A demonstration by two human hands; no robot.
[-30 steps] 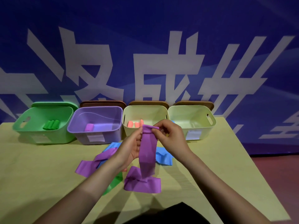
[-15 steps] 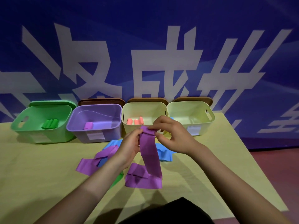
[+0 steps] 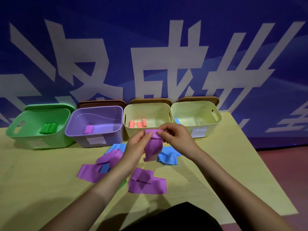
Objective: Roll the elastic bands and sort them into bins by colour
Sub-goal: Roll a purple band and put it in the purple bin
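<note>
Both hands are up over the middle of the yellow-green table, working the same purple band: the left hand pinches its top left edge and the right hand pinches the top right, fingers curled around a small rolled bit at the top. The rest of the band hangs down below the fingers with its free end dangling above the table, just in front of the cream bin that has orange rolls in it. On the table near the hands there's a folded purple band right below, another purple band to the left tangled over a blue band, and more blue showing behind the hanging strip. Along the far edge, left to right: green bin with green rolls, purple bin with one purple roll, the cream one, then a second cream bin
</note>
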